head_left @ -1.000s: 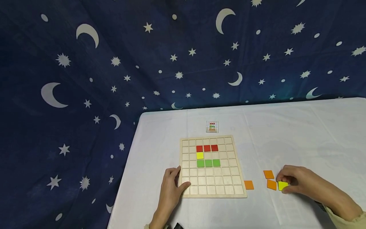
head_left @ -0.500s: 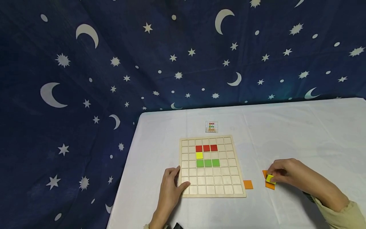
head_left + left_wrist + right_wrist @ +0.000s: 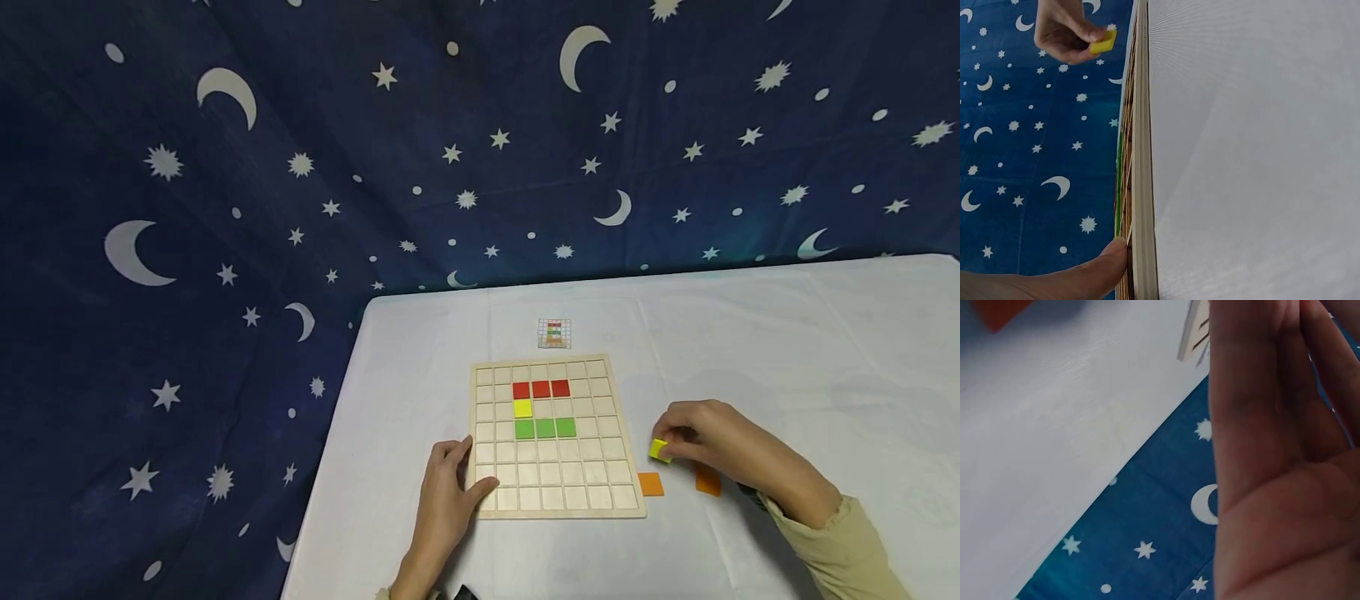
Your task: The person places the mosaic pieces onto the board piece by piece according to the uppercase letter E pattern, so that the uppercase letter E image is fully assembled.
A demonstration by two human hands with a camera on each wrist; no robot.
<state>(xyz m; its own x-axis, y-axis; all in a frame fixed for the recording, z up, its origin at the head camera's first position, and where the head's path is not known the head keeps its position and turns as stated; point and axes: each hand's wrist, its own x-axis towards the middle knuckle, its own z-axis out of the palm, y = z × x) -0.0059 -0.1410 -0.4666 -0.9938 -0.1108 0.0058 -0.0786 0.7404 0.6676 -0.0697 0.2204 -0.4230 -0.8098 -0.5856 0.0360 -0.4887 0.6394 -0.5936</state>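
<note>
A yellow square tile [image 3: 660,451] is pinched between the thumb and fingers of my right hand [image 3: 701,429], just right of the wooden grid board [image 3: 600,450]. The same tile [image 3: 1104,42] shows at the top of the left wrist view. My left hand [image 3: 446,492] rests at the board's lower left edge, its thumb [image 3: 1113,253] laid on the board's face. On the board sit a row of red tiles [image 3: 541,389], one yellow tile [image 3: 522,408] below the leftmost red, and a row of green tiles [image 3: 545,428].
An orange tile [image 3: 651,484] lies against the board's right edge. More orange [image 3: 707,481] shows under my right wrist, partly hidden. Behind the board lies a small printed card [image 3: 554,333] with a coloured grid. A starry blue cloth [image 3: 420,150] hangs behind the white-covered table [image 3: 825,350].
My right hand has carried the yellow tile leftward from beside the loose orange tiles, over them, to near the board's right edge. The left hand has stayed at the board.
</note>
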